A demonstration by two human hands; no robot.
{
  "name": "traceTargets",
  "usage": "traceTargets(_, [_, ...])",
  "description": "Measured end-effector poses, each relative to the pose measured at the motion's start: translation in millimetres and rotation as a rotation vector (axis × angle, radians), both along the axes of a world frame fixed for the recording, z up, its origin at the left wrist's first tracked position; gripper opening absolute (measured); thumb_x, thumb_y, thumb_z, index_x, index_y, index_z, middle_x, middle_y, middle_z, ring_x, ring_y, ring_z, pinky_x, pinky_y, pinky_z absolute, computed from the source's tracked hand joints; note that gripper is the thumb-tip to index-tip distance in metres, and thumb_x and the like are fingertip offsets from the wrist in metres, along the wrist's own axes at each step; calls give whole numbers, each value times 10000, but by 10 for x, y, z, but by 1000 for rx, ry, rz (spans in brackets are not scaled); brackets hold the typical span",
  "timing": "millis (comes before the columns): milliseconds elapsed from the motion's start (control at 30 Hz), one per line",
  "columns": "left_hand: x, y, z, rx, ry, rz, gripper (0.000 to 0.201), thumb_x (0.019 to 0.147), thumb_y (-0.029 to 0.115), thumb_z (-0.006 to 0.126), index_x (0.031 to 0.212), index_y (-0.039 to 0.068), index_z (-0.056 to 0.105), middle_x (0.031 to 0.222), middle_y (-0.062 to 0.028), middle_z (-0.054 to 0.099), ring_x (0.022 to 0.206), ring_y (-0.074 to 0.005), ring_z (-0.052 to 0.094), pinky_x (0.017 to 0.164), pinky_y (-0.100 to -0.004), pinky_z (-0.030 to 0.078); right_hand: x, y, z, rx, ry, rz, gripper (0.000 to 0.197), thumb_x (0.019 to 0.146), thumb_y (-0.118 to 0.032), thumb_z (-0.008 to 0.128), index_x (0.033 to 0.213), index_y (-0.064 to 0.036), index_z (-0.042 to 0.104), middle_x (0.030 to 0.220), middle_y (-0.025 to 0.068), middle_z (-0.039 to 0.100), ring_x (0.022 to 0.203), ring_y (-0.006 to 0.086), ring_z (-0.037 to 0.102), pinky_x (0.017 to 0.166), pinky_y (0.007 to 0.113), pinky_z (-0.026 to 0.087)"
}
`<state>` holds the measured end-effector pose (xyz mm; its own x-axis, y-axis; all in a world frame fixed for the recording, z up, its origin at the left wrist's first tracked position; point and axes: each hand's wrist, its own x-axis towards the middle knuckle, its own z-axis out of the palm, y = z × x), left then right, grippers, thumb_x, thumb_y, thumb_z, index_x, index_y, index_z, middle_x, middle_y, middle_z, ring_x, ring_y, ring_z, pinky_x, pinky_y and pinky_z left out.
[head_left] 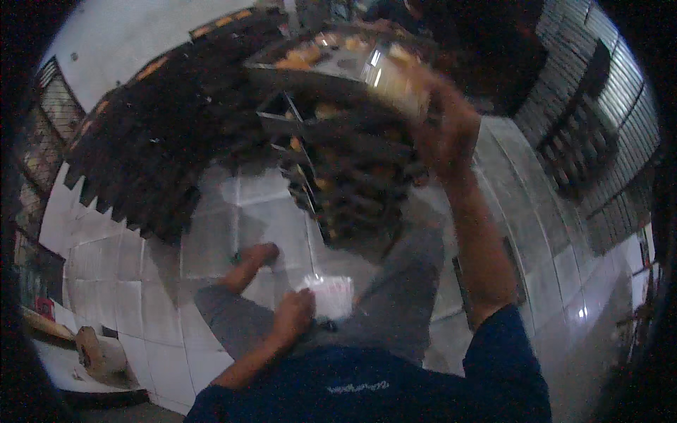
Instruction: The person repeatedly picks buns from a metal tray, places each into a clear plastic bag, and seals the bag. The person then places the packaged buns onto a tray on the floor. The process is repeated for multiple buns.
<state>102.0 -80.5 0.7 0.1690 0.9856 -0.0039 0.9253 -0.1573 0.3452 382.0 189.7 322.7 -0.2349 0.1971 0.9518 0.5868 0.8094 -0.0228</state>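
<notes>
Gripping a clear pack [390, 80], the right hand [446, 127] is up high beside the tray [317, 68] of bread [305, 54]. The blurry pack lies up and left of the palm, slanting, its far end by the tray. Down low at the lap, the left hand [295, 311] pinches a white plastic bag [333, 296], well apart.

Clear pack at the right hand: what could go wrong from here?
The right hand holds the clear pack near the edge of the top tray; it might catch or drop.
The left hand seems to hold the white packet by one side only; it could slip loose.
The tray stack looks uneven; a knock might shift it.
</notes>
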Motion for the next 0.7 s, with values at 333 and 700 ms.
traceTargets(333, [-16,-102,-50,286,-60,52,338,791,124,714,1115,34,679,1313,-143,627,1105,-440,561,1043,-654,409,-943,448,-324,-456,-312,479,496,787,-438,861,1094,-57,776,1023,151,756,983,337,718,882,429,559])
traceTargets(700, [291,-103,822,-698,-1203,456,283,976,288,737,1057,27,662,1053,-102,703,921,-231,672,832,-406,562,-1058,-1622,-2950,-1683,229,377,269,837,-270,805,971,-36,798,861,103,782,755,204,729,720,359,578])
